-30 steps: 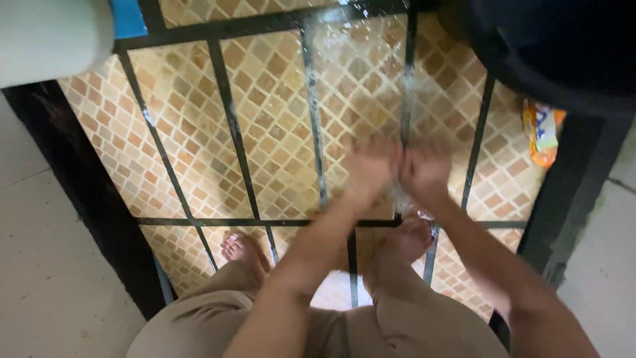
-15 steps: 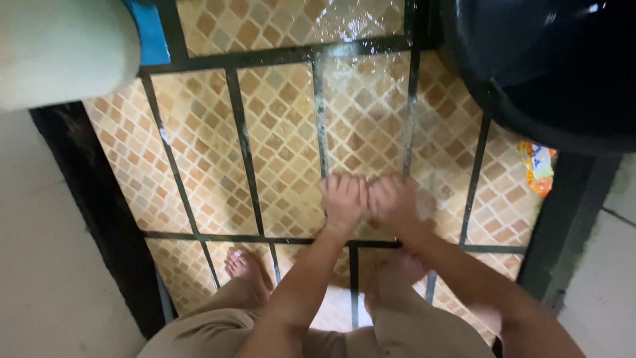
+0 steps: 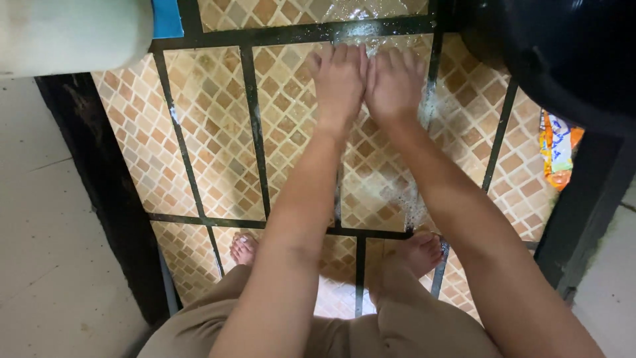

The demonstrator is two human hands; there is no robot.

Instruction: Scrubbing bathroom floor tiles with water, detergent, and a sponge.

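- Left hand (image 3: 339, 78) and right hand (image 3: 395, 83) are held side by side, fingers together, palms down, holding nothing, out at 12 o'clock.
- They hover over the wet metal grate (image 3: 255, 132).
- Foam (image 3: 404, 199) lies on the tiles at 6 o'clock of the hands; rinsing looks well along, with drying left.
- A dark basin (image 3: 563, 53) sits at 2 o'clock.

The floor (image 3: 212, 126) is laid with small diamond-pattern tiles in tan and orange, wet and glossy near its upper edge. A black metal grille (image 3: 255, 126) of crossing bars lies over the floor. Left of the grille, a dark threshold strip (image 3: 99, 192) borders pale grey flooring (image 3: 46, 252).
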